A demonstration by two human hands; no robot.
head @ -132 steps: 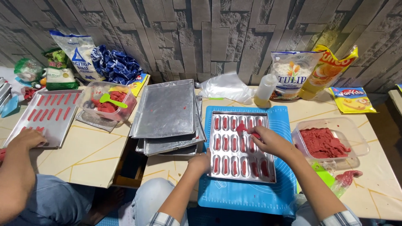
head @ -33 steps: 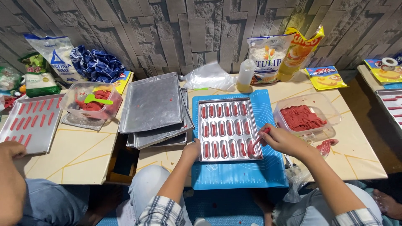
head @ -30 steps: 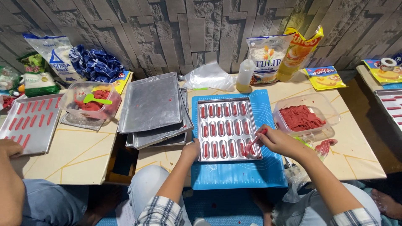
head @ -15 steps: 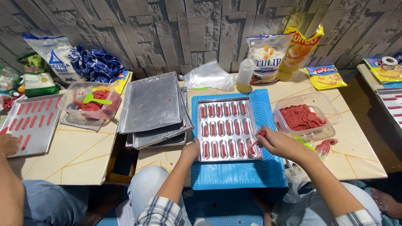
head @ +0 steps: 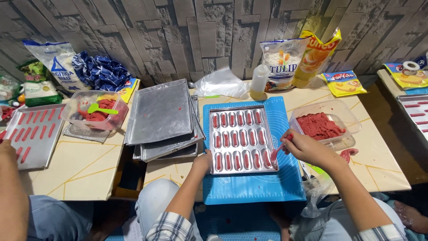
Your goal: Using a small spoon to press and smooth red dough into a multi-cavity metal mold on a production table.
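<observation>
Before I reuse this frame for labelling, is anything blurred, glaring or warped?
Head view: the mould tray and both hands are sharp; soft glare on the stacked metal trays; wide-angle bending at the edges; even light, faint shadows.

A silver metal mould tray [head: 243,138] holds rows of red dough strips, and it lies on a bright blue mat [head: 252,185] printed with fine white lines. The clear tub [head: 324,125] beside it is filled with red dough. The worktop [head: 71,167] is pale cream with thin yellow lines. A green spoon [head: 101,109] lies in another clear tub. The wall [head: 187,31] is grey stone pattern. The sleeves are checked grey and white.
</observation>
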